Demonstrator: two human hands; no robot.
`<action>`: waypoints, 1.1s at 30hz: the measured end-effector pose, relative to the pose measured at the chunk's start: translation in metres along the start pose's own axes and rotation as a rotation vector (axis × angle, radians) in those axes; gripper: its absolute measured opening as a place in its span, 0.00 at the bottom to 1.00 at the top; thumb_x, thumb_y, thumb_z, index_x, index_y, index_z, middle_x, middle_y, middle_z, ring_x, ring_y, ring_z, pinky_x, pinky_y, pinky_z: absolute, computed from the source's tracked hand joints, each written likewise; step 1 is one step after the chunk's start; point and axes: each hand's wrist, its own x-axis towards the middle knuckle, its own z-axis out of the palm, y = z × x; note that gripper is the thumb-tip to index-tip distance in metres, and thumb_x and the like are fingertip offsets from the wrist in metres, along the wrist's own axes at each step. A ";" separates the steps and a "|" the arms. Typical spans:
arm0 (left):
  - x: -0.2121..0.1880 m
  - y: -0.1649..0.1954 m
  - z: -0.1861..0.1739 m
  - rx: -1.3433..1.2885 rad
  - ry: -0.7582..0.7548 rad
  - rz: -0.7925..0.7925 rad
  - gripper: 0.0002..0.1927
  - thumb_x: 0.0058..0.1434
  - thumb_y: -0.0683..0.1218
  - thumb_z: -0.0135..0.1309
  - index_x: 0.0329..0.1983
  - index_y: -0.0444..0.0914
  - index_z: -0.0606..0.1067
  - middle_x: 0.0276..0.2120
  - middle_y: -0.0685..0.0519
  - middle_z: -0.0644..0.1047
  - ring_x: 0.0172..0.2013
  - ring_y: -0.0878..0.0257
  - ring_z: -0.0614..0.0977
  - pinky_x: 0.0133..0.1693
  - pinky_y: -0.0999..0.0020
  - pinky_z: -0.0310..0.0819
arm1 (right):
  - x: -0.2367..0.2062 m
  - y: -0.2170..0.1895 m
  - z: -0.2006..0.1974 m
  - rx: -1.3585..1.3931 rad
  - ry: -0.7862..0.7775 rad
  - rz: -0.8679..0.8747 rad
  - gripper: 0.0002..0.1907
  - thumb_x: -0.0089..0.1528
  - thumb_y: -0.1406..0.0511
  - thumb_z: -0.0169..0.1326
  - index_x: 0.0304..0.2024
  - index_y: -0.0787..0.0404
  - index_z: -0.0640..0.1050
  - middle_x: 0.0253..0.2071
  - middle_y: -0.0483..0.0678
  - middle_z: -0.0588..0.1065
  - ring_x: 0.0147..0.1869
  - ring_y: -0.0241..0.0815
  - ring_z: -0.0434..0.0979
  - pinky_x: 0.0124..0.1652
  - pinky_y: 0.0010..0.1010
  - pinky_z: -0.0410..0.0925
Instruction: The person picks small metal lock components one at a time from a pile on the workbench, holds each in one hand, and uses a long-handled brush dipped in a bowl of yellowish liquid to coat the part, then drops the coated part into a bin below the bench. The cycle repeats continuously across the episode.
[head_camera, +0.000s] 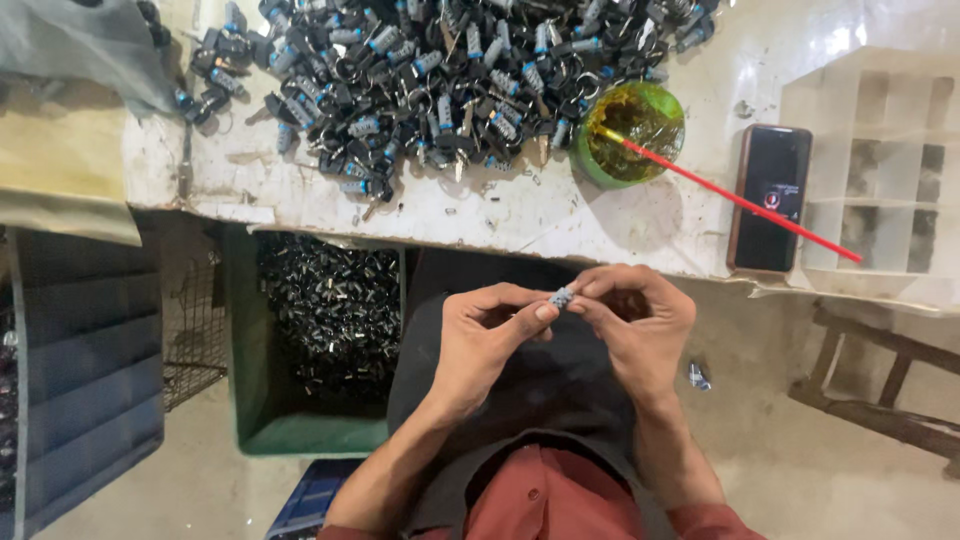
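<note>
Near the table (600, 225) edge, the left hand (480, 345) and right hand (635, 325) each pinched an end of a small grey lock cylinder (562, 297), seemingly metal, light, rigid and best gripped by its ends.

Beyond the fingers, a heap of black keyed lock cylinders (440, 80) covers the worn white tabletop (480, 215). Beside it stands a green bowl (630, 133) with a red stick (740, 200), then a dark phone (769, 197). Left of the fingers, a green crate (300, 430) holds small metal parts.
</note>
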 end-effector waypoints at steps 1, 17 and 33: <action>0.003 -0.001 -0.003 -0.015 -0.021 -0.019 0.11 0.65 0.44 0.62 0.42 0.29 0.81 0.31 0.51 0.81 0.32 0.68 0.80 0.37 0.70 0.75 | 0.004 0.003 -0.006 -0.019 0.028 0.006 0.09 0.59 0.79 0.64 0.39 0.67 0.78 0.41 0.54 0.80 0.34 0.29 0.75 0.30 0.17 0.66; 0.007 0.011 -0.038 0.509 0.346 0.328 0.14 0.78 0.45 0.46 0.48 0.30 0.77 0.34 0.54 0.76 0.35 0.72 0.72 0.37 0.76 0.67 | 0.020 0.002 -0.002 -0.874 0.001 -0.484 0.19 0.64 0.70 0.65 0.55 0.53 0.77 0.49 0.50 0.77 0.38 0.40 0.79 0.38 0.28 0.72; -0.009 0.017 0.005 0.761 0.164 0.552 0.17 0.60 0.36 0.66 0.53 0.34 0.80 0.39 0.47 0.83 0.37 0.62 0.85 0.43 0.72 0.79 | -0.010 0.015 0.016 -0.058 0.080 -0.079 0.10 0.64 0.80 0.58 0.45 0.66 0.82 0.49 0.51 0.79 0.36 0.29 0.74 0.34 0.17 0.67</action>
